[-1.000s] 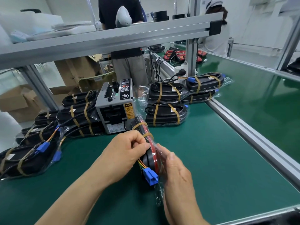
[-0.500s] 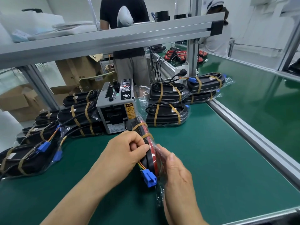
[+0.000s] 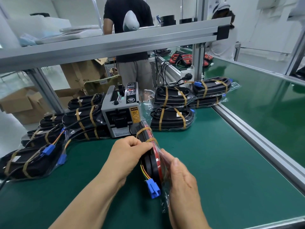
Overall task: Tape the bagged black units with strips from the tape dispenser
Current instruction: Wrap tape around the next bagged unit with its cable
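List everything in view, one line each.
held unit: one, black with a red edge, bagged, on edge between both grips, two tan strips round its far end
blue connector: one, blue, at the held unit's near end
tape dispenser: one, grey, behind the held unit
taped units: several, black, piled left and right of the dispenser
bench mat: one, green, under it all
cardboard boxes: several, brown, far left
bystanders: two, black top and white top, beyond the frame
left grip: one, bare hand, pinching the unit's top edge
right grip: one, bare hand, holding the unit's right side
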The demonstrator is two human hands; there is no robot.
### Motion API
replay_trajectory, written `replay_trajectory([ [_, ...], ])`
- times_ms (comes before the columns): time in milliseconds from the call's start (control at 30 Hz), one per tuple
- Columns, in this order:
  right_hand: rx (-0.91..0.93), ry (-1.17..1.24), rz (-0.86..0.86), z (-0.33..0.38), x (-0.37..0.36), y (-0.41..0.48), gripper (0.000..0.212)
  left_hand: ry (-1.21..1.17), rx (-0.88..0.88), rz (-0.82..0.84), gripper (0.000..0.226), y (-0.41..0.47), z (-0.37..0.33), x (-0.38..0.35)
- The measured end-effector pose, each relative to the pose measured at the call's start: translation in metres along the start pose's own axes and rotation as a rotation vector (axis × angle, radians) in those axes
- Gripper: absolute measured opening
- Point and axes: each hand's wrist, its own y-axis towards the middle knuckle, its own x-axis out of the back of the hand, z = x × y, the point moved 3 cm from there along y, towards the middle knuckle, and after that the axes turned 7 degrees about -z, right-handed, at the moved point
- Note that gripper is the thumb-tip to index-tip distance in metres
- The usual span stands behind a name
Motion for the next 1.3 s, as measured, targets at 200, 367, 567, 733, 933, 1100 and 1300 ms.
replay_trajectory([
  [200,-0.069,0.138,0.092,0.009,0.008,-0.001,0.042,-0.001,-0.039,-0.018,0.033,-0.007,0.004,-0.004],
  [367,0.032,-0.11,0.035,0.058,0.026,0.039,0.058,0.079,-0.083,-0.036,0.033,-0.007,0.006,-0.005],
  [567,0.095,-0.623,0.169,0.081,-0.025,0.095,0.051,0.125,-0.153,-0.041,0.038,-0.01,0.005,-0.011],
  [733,0.004,-0.699,0.17,0.058,-0.042,0.112,0.041,0.043,-0.107,0.171,0.04,-0.003,0.0,0.007],
  [933,0.0,-0.62,0.218,0.053,-0.046,0.111,0.029,0.016,-0.2,-0.039,0.029,0.073,-0.006,0.021],
  [1100,-0.007,-0.615,0.249,0.054,-0.043,0.113,0.031,-0.074,-0.177,0.24,0.029,0.101,-0.004,0.001],
  [1300,0.003,-0.696,0.336,0.056,-0.046,0.112,0.081,-0.08,-0.223,0.287,0.006,0.117,-0.017,-0.001],
])
